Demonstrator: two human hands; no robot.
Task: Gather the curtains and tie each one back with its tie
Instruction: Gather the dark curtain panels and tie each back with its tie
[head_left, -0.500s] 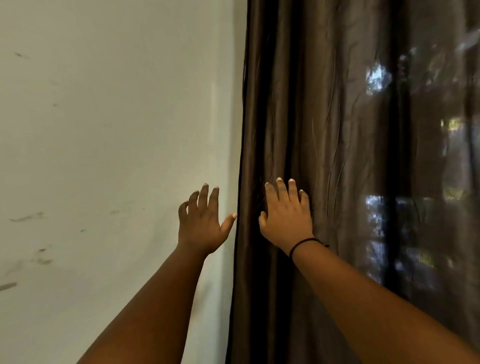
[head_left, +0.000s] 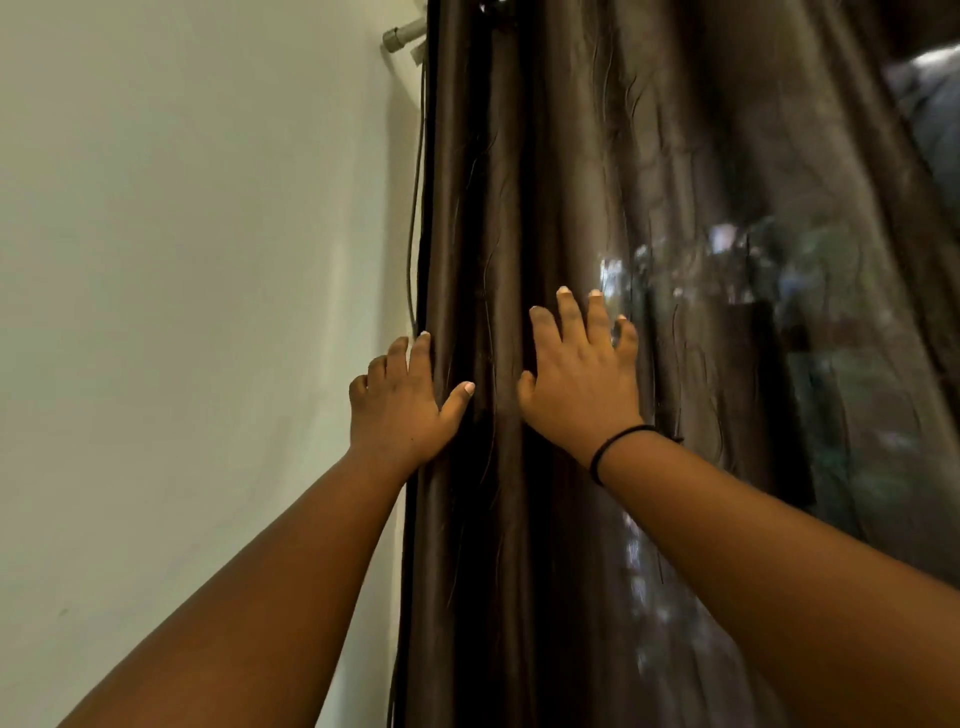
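1. I see one curtain, a dark brown, satiny fabric with fine wrinkled lines, hanging in long vertical folds right of a plain pale wall; its right part is sheer enough to show blurred light and foliage.
2. My left hand lies at the curtain's left edge, fingers straight and released, thumb spread onto the fabric, grasping nothing.
3. My right hand presses flat on the folds just beside it, fingers splayed, nothing grasped; one thin black band circles that wrist.
4. Against half a second ago, the left hand has come off the bare wall onto the curtain's edge, and the view has tilted upward.
5. That brings in one grey cylindrical bracket at the top and one thin cord hanging down the wall beside the curtain.
6. Count: two hands, one curtain; I cannot make out a tie.
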